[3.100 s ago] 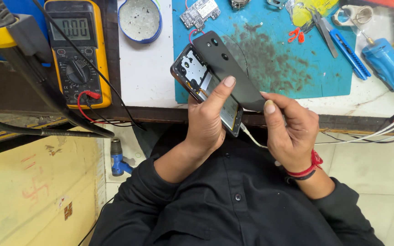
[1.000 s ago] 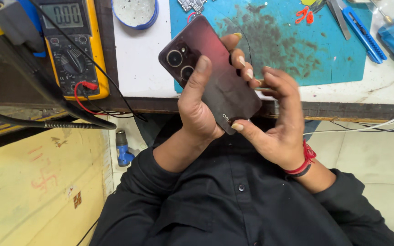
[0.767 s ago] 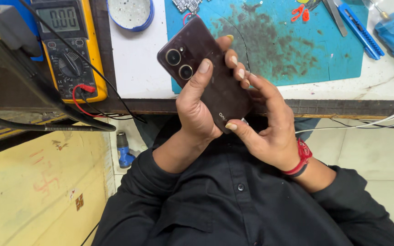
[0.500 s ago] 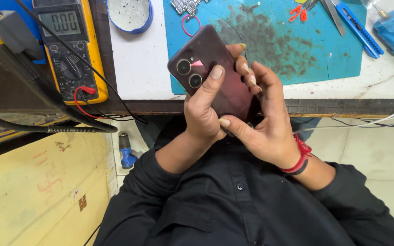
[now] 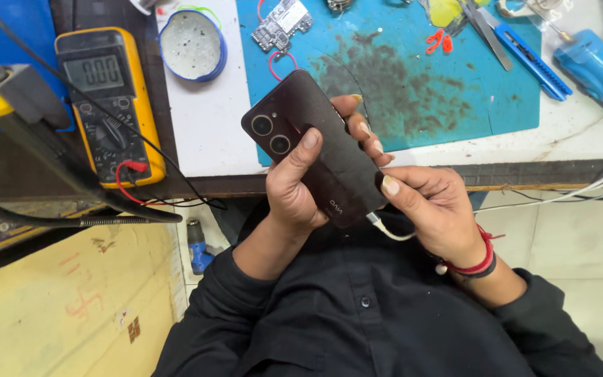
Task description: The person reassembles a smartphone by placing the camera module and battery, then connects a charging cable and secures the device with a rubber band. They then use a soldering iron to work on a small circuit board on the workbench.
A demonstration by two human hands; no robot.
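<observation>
Dark smartphone (image 5: 313,146) gripped back-up in left hand (image 5: 294,188), thumb across the rear cover, probably for steadiness. Right hand (image 5: 430,206), at 4 o'clock, pinching white cable (image 5: 385,229) at the bottom edge. Held above worktop (image 5: 207,143) edge.

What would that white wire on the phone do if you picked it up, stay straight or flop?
Probably flop: the white cable already curves loosely below the dark phone. It looks thin, so likely light. The right hand is at its plug end, while the left hand grips the phone; a pull might unplug it.
</observation>
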